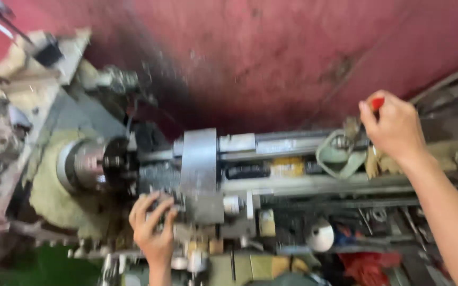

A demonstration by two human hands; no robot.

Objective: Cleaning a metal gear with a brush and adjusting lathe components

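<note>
I look down on a metal lathe (271, 182), blurred by motion. My left hand (152, 225) rests with spread fingers on the dark tool post area of the carriage (200, 169), just right of the chuck (109, 164). My right hand (393, 130) is closed around a small red-tipped object (378, 103) above the tailstock end, near a pale green looped part (337, 153). What the red object is cannot be made out.
A dark red wall (271, 53) runs behind the machine. Clutter of metal parts lies at the left (1, 132). A shiny metal cone (320, 235) and red cloth (369, 267) sit in the tray in front of the bed.
</note>
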